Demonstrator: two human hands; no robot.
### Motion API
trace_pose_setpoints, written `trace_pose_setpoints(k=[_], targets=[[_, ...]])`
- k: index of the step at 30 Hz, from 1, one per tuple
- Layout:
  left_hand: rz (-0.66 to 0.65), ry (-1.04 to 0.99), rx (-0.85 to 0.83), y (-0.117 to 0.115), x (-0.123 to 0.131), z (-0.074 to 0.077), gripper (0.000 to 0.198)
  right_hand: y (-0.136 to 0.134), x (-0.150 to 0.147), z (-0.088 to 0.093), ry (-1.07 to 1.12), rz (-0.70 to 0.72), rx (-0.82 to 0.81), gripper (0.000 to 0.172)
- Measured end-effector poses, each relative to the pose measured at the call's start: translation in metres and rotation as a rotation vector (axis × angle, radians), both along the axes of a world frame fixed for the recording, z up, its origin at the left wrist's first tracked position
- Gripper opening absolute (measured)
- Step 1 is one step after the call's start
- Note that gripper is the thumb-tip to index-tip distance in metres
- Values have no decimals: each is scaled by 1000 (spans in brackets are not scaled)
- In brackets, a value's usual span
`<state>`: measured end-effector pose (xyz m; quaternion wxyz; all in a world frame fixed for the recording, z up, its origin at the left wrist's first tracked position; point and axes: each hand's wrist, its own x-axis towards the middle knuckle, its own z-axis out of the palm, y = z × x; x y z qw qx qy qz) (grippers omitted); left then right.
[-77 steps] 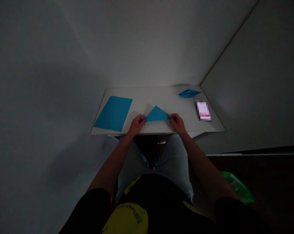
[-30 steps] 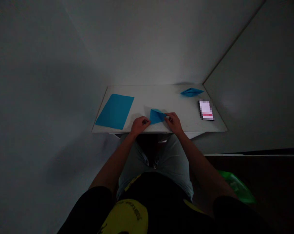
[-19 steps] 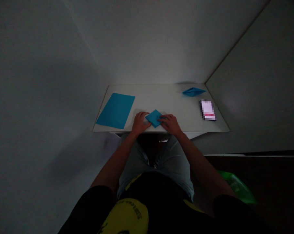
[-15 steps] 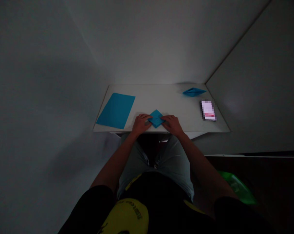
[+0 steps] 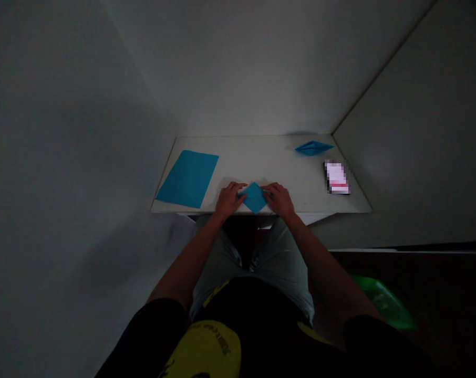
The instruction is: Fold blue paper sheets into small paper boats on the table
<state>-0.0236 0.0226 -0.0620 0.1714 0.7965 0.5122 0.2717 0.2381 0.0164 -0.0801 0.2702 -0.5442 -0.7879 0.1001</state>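
The left hand (image 5: 227, 200) and right hand (image 5: 279, 200) press with unclenched fingers on 2 opposite corners of a folded blue paper diamond (image 5: 254, 198), pinning it to the white table (image 5: 261, 160); farther lie a flat blue paper sheet (image 5: 187, 178) and a small blue paper boat (image 5: 313, 148).

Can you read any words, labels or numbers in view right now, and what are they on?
Dark lettering on the yellow patch: too blurred to read.
The pixelated white and pink rectangle: blocked out, nothing legible.
The folded blue paper: no print visible.
No other readable text.
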Motion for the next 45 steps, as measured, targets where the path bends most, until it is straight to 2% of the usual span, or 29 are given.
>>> trace_pose_setpoints(k=[3, 7, 9, 12, 13, 15, 19, 23, 26, 30, 33, 36, 39, 42, 45], targets=[[-86, 115, 60, -2, 3, 2, 40, -3, -1, 0, -81, 56, 17, 36], [-218, 236, 55, -7, 3, 3, 42, -12, 1, 3, -178, 126, 18, 44], [-266, 285, 54, -12, 0, 4, 51, -19, 5, 6, -222, 180, 18, 57], [-333, 356, 65, -22, -6, 2, 78, -30, 14, 6, -267, 266, 17, 84], [-346, 370, 68, -26, -9, 0, 81, -33, 17, 6, -269, 285, 15, 87], [-356, 362, 70, -32, -13, -2, 75, -37, 22, 4, -251, 305, 1, 80], [-358, 232, 32, -35, -17, -5, 54, -39, 25, 5, -129, 307, -51, 52], [-341, 112, -25, -24, -16, 3, 33, -31, 21, 13, 49, 308, -140, 31], [-287, 43, -48, -13, -13, 12, 28, -23, 15, 21, 234, 259, -184, 39], [-180, -176, -91, 2, -7, 20, 29, -10, 5, 28, 448, 93, -180, 48], [-106, -377, -165, 11, -2, 20, 36, 1, 0, 27, 548, 43, -189, 51], [-52, -486, -224, 14, 1, 15, 32, 8, 0, 18, 587, 36, -187, 49], [-41, -476, -236, 12, 2, 7, 25, 11, 3, 7, 593, 53, -204, 41], [-112, -400, -225, 7, 0, 2, 22, 13, 6, -2, 614, 69, -199, 29], [-181, -367, -227, 5, 1, 0, 19, 16, 5, -7, 622, 92, -185, 25]])
